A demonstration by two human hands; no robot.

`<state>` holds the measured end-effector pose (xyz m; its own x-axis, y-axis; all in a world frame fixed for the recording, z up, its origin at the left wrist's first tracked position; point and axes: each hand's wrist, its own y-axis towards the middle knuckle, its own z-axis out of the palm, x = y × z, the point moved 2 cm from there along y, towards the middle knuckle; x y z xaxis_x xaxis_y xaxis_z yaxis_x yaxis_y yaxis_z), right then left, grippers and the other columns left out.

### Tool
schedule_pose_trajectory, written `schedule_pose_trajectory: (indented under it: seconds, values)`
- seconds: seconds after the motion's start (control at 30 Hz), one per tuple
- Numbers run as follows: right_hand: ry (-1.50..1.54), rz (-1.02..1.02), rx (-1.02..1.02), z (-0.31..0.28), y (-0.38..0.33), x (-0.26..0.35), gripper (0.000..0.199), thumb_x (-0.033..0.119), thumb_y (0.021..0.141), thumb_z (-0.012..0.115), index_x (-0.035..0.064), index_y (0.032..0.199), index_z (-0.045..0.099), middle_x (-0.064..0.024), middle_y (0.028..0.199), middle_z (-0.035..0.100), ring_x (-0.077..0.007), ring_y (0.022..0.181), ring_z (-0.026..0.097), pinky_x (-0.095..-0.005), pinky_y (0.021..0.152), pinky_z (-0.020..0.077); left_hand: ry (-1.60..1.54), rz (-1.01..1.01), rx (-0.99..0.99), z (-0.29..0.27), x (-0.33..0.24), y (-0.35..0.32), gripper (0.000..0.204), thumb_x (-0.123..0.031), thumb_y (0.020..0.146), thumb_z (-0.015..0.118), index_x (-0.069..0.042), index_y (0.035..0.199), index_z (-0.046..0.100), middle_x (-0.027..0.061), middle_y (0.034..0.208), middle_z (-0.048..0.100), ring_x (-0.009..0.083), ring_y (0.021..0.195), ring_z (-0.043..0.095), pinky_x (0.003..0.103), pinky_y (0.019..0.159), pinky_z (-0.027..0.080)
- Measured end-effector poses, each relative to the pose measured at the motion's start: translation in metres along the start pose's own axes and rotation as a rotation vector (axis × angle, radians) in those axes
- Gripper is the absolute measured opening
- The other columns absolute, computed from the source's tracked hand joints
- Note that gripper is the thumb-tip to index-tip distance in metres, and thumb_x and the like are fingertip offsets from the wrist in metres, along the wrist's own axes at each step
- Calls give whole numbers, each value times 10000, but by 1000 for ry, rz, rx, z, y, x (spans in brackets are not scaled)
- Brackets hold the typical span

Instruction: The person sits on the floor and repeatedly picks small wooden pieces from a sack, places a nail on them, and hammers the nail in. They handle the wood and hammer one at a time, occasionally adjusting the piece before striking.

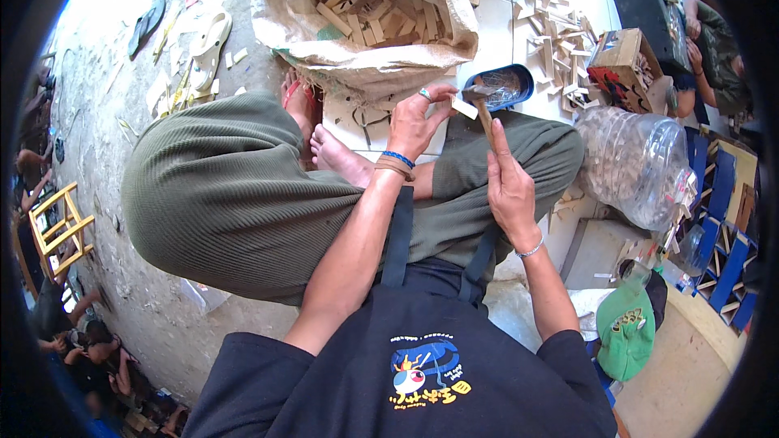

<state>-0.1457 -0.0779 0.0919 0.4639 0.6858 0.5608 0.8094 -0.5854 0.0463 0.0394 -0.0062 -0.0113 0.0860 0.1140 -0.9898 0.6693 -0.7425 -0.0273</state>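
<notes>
My left hand reaches over my crossed legs, its thumb and forefinger pinching the end of a small pale wood piece. In my right hand is a hammer, gripped by its wooden handle with the forefinger stretched along it. The dark hammer head is just above and beside the wood piece; whether they touch, I cannot tell. Right behind the hammer head, a blue oval tray holds many thin metal nails.
A large white woven sack full of wood offcuts stands ahead. Loose wood pieces lie on tiles at the right, near a cardboard box and a clear plastic jug. A green cap is lower right; other people sit at both edges.
</notes>
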Motion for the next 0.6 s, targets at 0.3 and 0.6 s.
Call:
schedule_pose_trajectory:
  seconds: [0.3, 0.6]
  values:
    - [-134, -24, 81, 13, -6, -1, 727, 42, 1011, 600, 265, 1645, 324, -165, 892, 683, -361, 647, 632, -478, 593, 503, 64, -23, 18, -1, -4, -1, 342, -139, 874, 822, -90, 1192, 707, 106, 1093, 783, 228, 1050, 757, 351, 924, 591]
    - [26, -18, -129, 2, -3, 1, 726, 42, 1012, 596, 267, 1645, 322, -168, 806, 637, -365, 631, 629, -495, 599, 506, 7, 5, -7, 0, -2, -2, 283, -150, 876, 798, -100, 1149, 740, 106, 1058, 786, 256, 1015, 761, 351, 853, 576]
